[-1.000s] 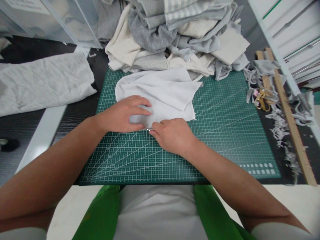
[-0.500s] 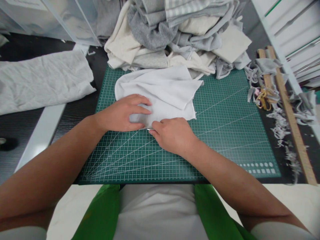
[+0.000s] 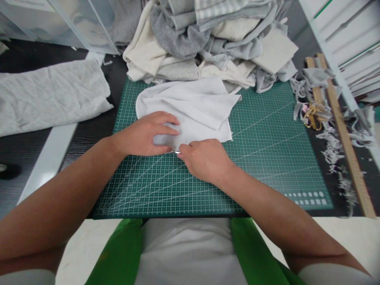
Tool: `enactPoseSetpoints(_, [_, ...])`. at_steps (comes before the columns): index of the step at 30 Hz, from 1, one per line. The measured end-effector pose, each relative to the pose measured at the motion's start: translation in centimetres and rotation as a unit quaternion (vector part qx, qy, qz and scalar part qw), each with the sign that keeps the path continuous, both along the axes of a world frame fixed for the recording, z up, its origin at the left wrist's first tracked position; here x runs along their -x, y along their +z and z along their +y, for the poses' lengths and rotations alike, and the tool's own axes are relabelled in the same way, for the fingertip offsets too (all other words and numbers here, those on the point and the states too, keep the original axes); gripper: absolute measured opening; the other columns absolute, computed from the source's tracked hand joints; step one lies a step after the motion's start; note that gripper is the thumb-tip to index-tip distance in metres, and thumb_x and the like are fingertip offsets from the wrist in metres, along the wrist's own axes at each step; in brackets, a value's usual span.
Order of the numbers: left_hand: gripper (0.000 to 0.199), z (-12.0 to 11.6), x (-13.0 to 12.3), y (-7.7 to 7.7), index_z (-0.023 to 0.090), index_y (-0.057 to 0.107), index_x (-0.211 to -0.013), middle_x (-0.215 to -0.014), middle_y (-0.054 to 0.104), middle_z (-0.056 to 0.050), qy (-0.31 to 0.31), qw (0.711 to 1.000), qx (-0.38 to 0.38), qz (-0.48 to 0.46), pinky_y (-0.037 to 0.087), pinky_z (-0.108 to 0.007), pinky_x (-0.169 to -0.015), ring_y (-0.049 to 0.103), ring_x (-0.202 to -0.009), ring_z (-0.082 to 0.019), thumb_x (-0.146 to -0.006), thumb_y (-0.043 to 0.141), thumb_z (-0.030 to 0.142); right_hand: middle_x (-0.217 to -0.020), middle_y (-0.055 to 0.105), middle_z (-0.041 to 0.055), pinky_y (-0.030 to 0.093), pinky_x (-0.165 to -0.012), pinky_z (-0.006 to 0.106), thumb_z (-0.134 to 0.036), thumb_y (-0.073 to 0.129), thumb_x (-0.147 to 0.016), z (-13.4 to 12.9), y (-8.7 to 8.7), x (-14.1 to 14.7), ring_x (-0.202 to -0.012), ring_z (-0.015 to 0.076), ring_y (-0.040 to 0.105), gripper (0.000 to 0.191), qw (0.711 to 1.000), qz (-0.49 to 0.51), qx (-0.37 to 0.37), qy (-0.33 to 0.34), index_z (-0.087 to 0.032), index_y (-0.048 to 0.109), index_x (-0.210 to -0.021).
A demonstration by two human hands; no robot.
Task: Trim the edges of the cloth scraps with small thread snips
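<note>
A folded white cloth [image 3: 190,107] lies on a green cutting mat [image 3: 267,158], its right side loose and frayed at the edge. My left hand [image 3: 145,133] rests over the cloth's lower left part, fingers spread and thumb along the near edge. At that same edge my right hand [image 3: 206,160] is closed in a pinch, back of the hand up. A small shiny tip [image 3: 177,152] shows between the right fingertips and the left thumb. Most of what the right fingers grip is hidden beneath them.
A heap of grey and cream fabrics [image 3: 184,43] covers the mat's far edge. Grey cloth [image 3: 53,95] lies at left, near clear plastic bins [image 3: 74,23]. At right are gold-handled scissors [image 3: 311,117], fabric scraps [image 3: 331,148] and a wooden ruler [image 3: 347,154].
The small shiny tip shows slightly differently at the right fingertips. Both hands and the white cloth stay almost in the same place.
</note>
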State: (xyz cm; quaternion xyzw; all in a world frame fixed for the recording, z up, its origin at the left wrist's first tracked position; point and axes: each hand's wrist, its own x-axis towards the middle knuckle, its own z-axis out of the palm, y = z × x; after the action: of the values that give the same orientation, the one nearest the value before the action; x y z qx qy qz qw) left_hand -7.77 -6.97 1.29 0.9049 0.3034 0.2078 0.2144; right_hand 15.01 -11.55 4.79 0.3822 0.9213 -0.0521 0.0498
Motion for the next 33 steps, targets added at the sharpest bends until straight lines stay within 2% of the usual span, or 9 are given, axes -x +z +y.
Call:
enactPoseSetpoints(10, [0.039,0.10,0.13,-0.20,0.024,0.066,-0.118,-0.134,0.058,-0.009,-0.006,1.000,-0.008,-0.001,0.042,-0.046,-0.112,0.052,-0.128,-0.026,-0.081,0.071,0.037,-0.086,0.074,0.0054,0.036,-0.057,0.033,-0.043,0.032,-0.102,0.05,-0.22,-0.29,-0.072,0.0244,0.068,0.038,1.000,-0.006,0.006,-0.017,-0.024,0.065,-0.108])
enactPoseSetpoints(20, [0.043,0.20,0.21,-0.33,0.031,0.063,-0.120,-0.134,0.057,-0.007,-0.012,1.000,-0.002,-0.015,0.044,-0.049,-0.111,0.053,-0.127,-0.028,-0.079,0.072,0.035,-0.084,0.074,0.0052,0.035,-0.056,0.032,-0.042,0.034,-0.101,-0.08,-0.20,0.11,-0.070,0.0242,0.068,0.037,1.000,0.007,0.000,-0.016,-0.023,0.065,-0.105])
enactPoseSetpoints(28, [0.040,0.10,0.18,-0.20,0.028,0.064,-0.120,-0.134,0.057,-0.009,-0.011,1.000,-0.006,-0.005,0.043,-0.048,-0.112,0.052,-0.128,-0.027,-0.081,0.070,0.036,-0.084,0.074,0.0068,0.038,-0.058,0.032,-0.040,0.034,-0.102,-0.29,0.42,0.47,-0.071,0.0237,0.069,0.036,1.000,-0.011,0.011,-0.017,-0.022,0.066,-0.104])
enactPoseSetpoints(33, [0.042,0.06,0.07,0.00,0.034,0.063,-0.121,-0.135,0.057,-0.007,-0.007,1.000,0.007,-0.006,0.043,-0.050,-0.111,0.053,-0.127,-0.028,-0.079,0.071,0.034,-0.081,0.074,0.0068,0.038,-0.057,0.033,-0.037,0.033,-0.102,-0.15,0.53,0.56,-0.069,0.0240,0.068,0.036,1.000,-0.012,0.014,-0.005,-0.022,0.066,-0.104])
